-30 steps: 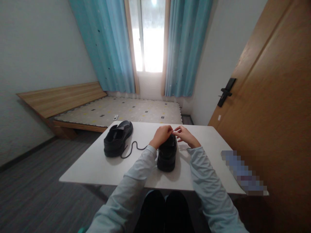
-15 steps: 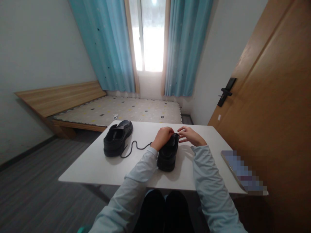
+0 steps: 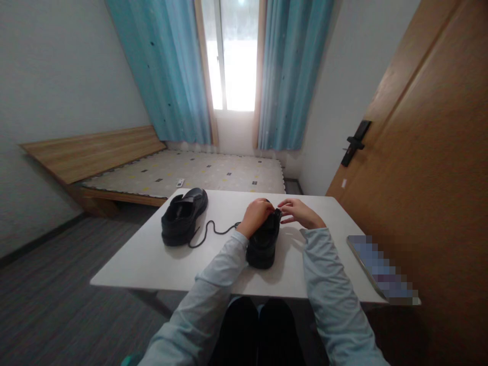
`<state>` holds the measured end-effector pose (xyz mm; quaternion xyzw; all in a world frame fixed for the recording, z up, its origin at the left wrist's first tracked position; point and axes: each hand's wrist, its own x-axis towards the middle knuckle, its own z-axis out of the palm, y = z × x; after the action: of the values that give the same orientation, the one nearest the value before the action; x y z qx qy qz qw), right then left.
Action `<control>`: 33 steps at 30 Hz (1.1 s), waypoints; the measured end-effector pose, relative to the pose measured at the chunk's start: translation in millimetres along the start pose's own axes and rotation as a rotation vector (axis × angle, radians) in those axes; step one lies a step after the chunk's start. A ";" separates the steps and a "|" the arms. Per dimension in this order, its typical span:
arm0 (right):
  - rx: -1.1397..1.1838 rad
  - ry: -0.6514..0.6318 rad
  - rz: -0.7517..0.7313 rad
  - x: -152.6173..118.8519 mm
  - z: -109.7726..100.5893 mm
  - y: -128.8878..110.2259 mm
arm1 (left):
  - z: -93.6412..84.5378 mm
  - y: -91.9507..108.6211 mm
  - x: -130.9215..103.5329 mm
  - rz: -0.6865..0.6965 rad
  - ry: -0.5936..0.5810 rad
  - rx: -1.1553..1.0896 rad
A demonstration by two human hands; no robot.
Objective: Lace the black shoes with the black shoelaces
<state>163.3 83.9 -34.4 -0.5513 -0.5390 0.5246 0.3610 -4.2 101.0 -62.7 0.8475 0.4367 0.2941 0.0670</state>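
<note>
One pinched left grip [image 3: 271, 206] holds the shoe [image 3: 261, 250], right grip [image 3: 281, 210] loosely open.

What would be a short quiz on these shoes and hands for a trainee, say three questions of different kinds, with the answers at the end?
1. True or false: the left hand and the right hand are both at the far end of the nearer black shoe.
2. Which hand is closer to the other black shoe? A) left B) right
3. Fill in the blank: a dark, thin ____ winds across the white table between the two shoes.

Key: 1 true; 2 A; 3 lace.
</note>
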 end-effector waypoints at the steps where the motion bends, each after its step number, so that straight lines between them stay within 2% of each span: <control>1: -0.013 0.003 -0.002 0.5 0.3 0.2 | 0.2 0.5 0.2 -0.003 -0.004 0.010; 10: -0.138 -0.049 -0.011 6.0 -1.0 5.6 | 0.5 2.6 -0.1 -0.082 0.059 -0.077; 18: -0.249 0.022 -0.073 17.9 -0.3 15.8 | -1.6 3.9 0.9 -0.079 0.039 -0.205; 24: -0.269 0.015 -0.033 17.3 -1.0 15.5 | -8.0 -6.1 3.9 -0.230 0.089 -0.275; 29: -0.258 -0.011 0.001 11.9 -0.9 10.4 | -22.3 -30.0 -1.8 -0.379 -0.043 -0.192; 33: -0.279 -0.009 0.018 10.6 -1.0 8.7 | -31.0 -43.7 -9.2 -0.446 -0.207 -0.265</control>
<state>164.8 93.0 -44.6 -0.5984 -0.6034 0.4504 0.2738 -56.2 116.0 -57.6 0.7399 0.5610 0.2386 0.2844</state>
